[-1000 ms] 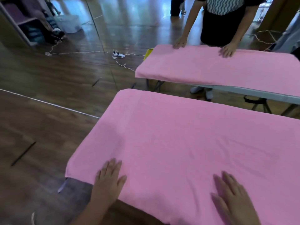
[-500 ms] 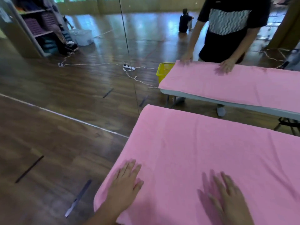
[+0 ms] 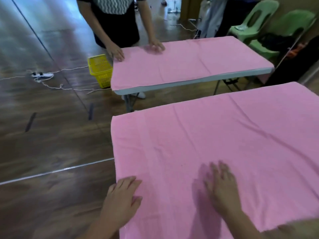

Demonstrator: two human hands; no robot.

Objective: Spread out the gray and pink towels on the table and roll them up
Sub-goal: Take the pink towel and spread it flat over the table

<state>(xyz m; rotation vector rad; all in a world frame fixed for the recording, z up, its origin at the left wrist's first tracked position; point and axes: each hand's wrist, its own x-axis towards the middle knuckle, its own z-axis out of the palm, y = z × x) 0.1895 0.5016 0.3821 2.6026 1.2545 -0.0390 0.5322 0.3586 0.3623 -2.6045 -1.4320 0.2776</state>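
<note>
Item 1: pink towel (image 3: 215, 144), spread flat over near table, covers whole top; table itself hidden under it. Fills frame centre to 4 o'clock. Light creases run across far half; near-right edge ends at approx 4 o'clock, bare tabletop corner (image 3: 300, 228) showing past it.

Item 2: left hand (image 3: 122, 199), at 7 o'clock. Palm down, fingers extended and slightly spread, flat on towel's near-left corner, right at left edge. Not gripping anything.

Item 3: right hand (image 3: 222, 188), at 5 o'clock. Palm down, fingers splayed, pressing flat on towel; blurred. Nothing clasped. Hands apart w/ bare towel between them.

Item 4: second pink towel (image 3: 181, 64), spread on far table (image 3: 189, 83), at 12 o'clock; grey table edge visible along near side.

Item 5: second person (image 3: 114, 19), at 11 o'clock, dark top w/ wavy-pattern panel; both hands flat on far towel's left end.

Item 6: yellow basket (image 3: 100, 71), on floor just beside far table's left end, approx 10 o'clock.

Item 7: power strip (image 3: 42, 75) w/ white cord, on wood floor (image 3: 51, 135), at 9–10 o'clock.

Item 8: green chairs (image 3: 269, 25), 2 pcs, at 1–2 o'clock behind far table; dark item on seat of nearer one.

Gray towel: not seen.
</note>
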